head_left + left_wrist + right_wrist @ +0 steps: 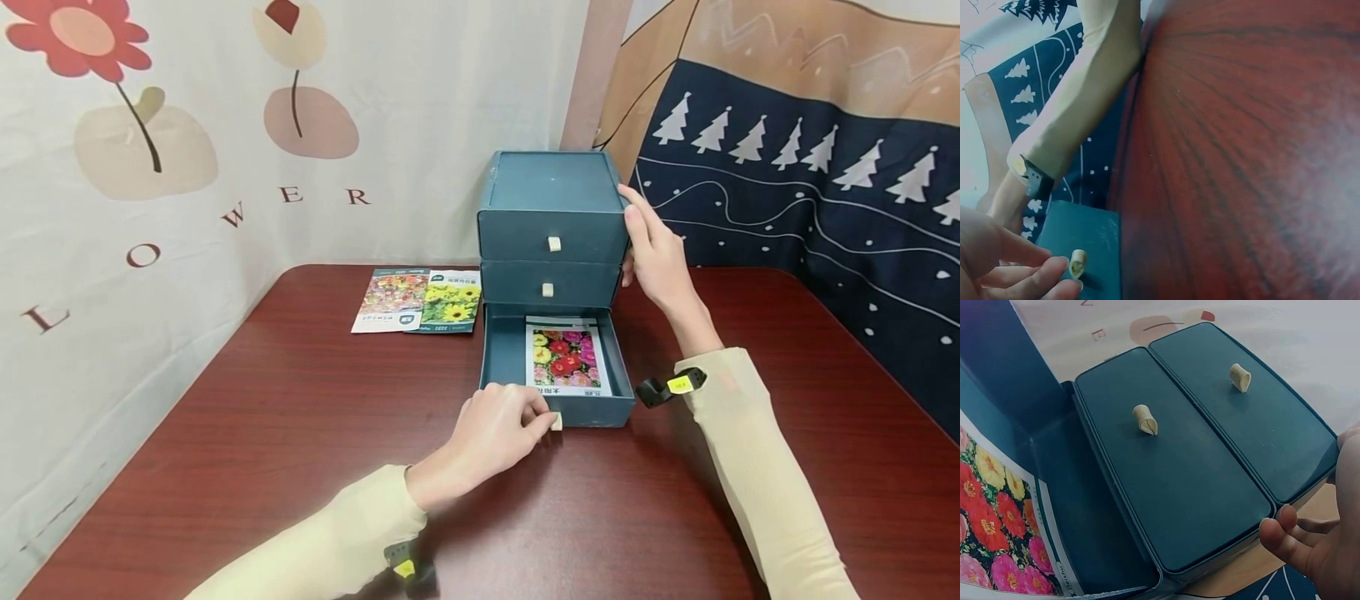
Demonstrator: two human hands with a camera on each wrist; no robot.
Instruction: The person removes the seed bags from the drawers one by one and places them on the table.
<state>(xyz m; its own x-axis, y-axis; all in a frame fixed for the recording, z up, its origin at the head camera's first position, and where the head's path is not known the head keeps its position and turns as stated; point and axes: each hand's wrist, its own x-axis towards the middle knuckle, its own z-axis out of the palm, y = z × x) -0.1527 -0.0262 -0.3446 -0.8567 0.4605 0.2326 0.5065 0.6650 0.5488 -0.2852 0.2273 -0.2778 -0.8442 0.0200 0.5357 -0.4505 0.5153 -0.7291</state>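
A blue drawer cabinet (555,179) stands on the table, its bottom drawer (498,358) pulled out and its two upper drawers closed. Inside the bottom drawer lies a seed packet (566,358) with red, pink and yellow flowers. My left hand (498,429) is at that drawer's front, fingertips loosely bent right beside the small cream pull tab (1077,264); the tab shows uncovered in the left wrist view. My right hand (660,254) rests against the cabinet's right side, fingers spread along the edge near the upper drawers (1175,475).
Two more seed packets, one with mixed flowers (393,296) and one with yellow flowers (452,302), overlap on the table (337,392) left of the cabinet. Behind stand a pale floral curtain (435,100) and a dark cloth with white trees (795,183).
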